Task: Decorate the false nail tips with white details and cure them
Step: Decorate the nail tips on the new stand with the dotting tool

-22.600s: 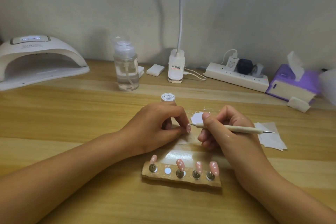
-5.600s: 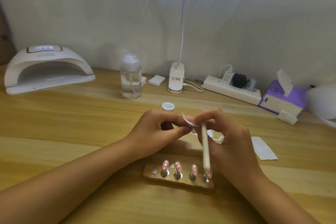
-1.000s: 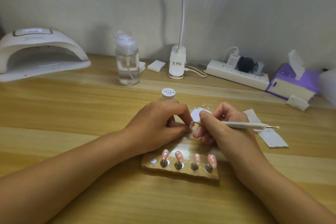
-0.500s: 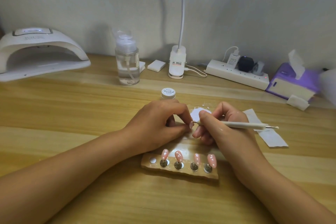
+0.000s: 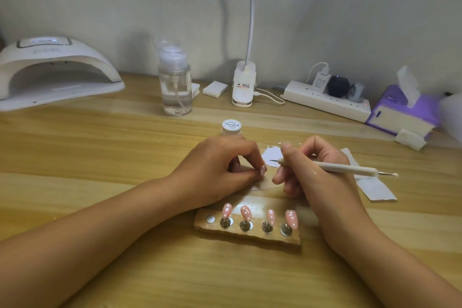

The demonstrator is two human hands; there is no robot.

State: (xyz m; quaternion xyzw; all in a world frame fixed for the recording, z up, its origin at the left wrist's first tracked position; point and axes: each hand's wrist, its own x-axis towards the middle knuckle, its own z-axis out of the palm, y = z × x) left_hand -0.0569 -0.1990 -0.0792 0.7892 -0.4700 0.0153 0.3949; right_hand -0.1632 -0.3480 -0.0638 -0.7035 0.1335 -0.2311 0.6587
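Observation:
My left hand [image 5: 217,170] pinches one pink nail tip [image 5: 263,169] between thumb and forefinger. My right hand [image 5: 312,170] grips a white dotting pen [image 5: 350,169] like a pencil; its fine point hovers just right of that tip, over a white paint blob [image 5: 272,155] on clear film. Near the table's front a wooden holder [image 5: 250,234] carries several pink nail tips [image 5: 246,212] with white dots on small stands; its leftmost spot is bare. A white paint jar [image 5: 231,127] stands behind my left hand. The white curing lamp [image 5: 52,70] sits at far left.
A clear pump bottle [image 5: 175,82], a desk lamp base [image 5: 243,85], a power strip [image 5: 327,102] and a purple tissue box [image 5: 402,110] line the back wall. White pads [image 5: 215,88] lie near them, and paper scraps [image 5: 375,189] right of my right hand.
In the last second the pen's point has drawn slightly away from the held nail tip toward the right. Both hands otherwise stay in place.

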